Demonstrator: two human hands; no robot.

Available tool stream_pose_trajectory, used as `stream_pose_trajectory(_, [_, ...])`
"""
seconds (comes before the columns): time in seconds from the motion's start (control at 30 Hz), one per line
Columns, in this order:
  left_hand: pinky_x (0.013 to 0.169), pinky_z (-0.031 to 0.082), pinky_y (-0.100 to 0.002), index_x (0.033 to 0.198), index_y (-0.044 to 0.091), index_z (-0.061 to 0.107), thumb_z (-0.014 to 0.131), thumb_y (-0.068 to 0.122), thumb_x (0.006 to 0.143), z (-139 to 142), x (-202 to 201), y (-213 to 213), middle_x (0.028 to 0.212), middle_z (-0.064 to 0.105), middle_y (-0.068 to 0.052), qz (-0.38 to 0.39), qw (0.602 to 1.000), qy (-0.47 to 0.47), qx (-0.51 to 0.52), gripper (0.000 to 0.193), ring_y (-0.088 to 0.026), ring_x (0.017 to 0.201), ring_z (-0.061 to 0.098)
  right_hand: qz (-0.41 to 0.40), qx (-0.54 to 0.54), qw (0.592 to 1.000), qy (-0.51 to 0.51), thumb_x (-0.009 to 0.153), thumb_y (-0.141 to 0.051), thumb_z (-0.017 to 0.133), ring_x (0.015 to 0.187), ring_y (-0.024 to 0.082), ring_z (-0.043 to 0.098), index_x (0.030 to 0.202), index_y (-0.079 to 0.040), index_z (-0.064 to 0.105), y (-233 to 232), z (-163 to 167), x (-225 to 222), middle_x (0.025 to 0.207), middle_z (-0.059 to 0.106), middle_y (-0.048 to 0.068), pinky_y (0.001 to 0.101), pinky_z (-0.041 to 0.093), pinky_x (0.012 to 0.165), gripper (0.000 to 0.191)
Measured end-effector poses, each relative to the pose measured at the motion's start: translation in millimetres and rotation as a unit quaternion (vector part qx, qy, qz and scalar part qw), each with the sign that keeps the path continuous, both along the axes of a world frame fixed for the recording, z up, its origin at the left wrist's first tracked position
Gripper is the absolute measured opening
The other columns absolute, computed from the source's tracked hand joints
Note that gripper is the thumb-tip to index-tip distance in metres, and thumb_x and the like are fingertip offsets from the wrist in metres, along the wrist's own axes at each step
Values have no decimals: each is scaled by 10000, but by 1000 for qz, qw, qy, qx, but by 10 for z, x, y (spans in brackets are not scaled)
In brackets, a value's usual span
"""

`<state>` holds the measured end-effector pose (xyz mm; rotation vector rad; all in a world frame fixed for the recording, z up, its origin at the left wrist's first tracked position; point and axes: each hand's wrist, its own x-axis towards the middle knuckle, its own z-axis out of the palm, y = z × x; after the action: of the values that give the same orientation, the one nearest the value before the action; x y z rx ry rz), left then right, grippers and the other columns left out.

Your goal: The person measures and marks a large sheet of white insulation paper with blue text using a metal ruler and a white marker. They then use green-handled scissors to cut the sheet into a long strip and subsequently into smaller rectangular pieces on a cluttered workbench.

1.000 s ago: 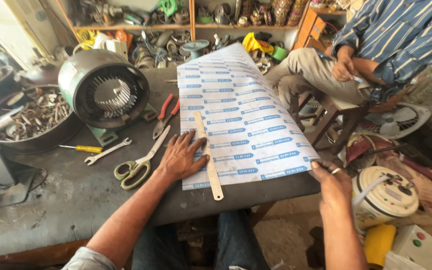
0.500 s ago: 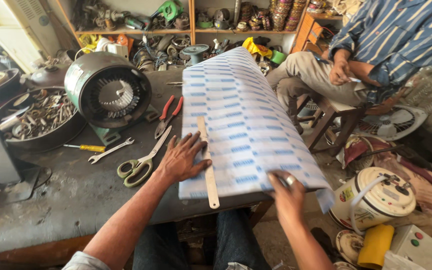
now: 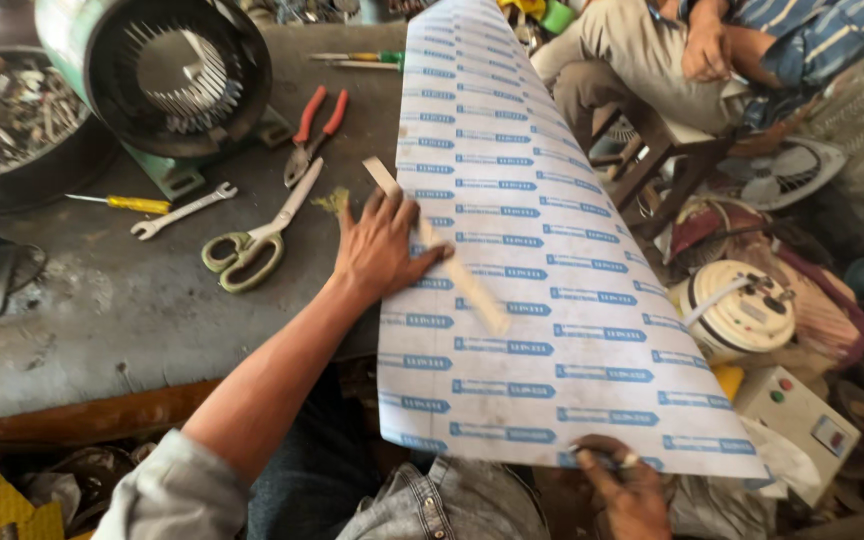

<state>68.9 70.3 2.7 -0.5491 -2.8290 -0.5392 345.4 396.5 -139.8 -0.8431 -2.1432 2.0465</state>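
Note:
A large white sheet [image 3: 542, 260] printed with rows of blue labels lies partly on the dark workbench [image 3: 132, 300] and hangs out over its front edge toward me. My left hand [image 3: 384, 245] lies flat on the sheet's left edge, fingers spread, pinning a pale wooden strip [image 3: 442, 250] that runs diagonally under it. My right hand [image 3: 624, 485] grips the sheet's near bottom edge, thumb on top, holding that end up off the bench.
Green-handled scissors [image 3: 252, 240], red pliers [image 3: 312, 130], a wrench [image 3: 182, 210] and a yellow screwdriver [image 3: 127, 203] lie left of my hand. A round motor housing [image 3: 177, 75] stands behind them. Another person sits on a stool [image 3: 652, 150] at upper right. Appliance parts [image 3: 742, 310] clutter the floor.
My right hand pulled the sheet's near end toward me, off the bench edge, so it now hangs over my lap. My left hand slid onto the sheet over the strip.

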Motion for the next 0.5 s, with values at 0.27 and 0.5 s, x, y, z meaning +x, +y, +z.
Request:
stream_pose_trajectory(0.27, [998,316,-706,1302,86,597,594,746,838,233,-243,419,1253,538,-200,85,996,3,28,807,-398,1218,491,297,329,896,-28,780,-188,865,944,171,732,1010,-109,819,32,987,-244,912,791,40,329,587,873,247])
stream_pose_trajectory(0.5, [944,409,-582,1159,41,668,590,603,949,264,-314,546,1131,639,-178,69,997,24,40,605,-375,1128,571,304,429,832,175,897,-131,720,1026,299,719,1146,-53,690,-713,1517,-1921,1087,754,126,380,549,885,263])
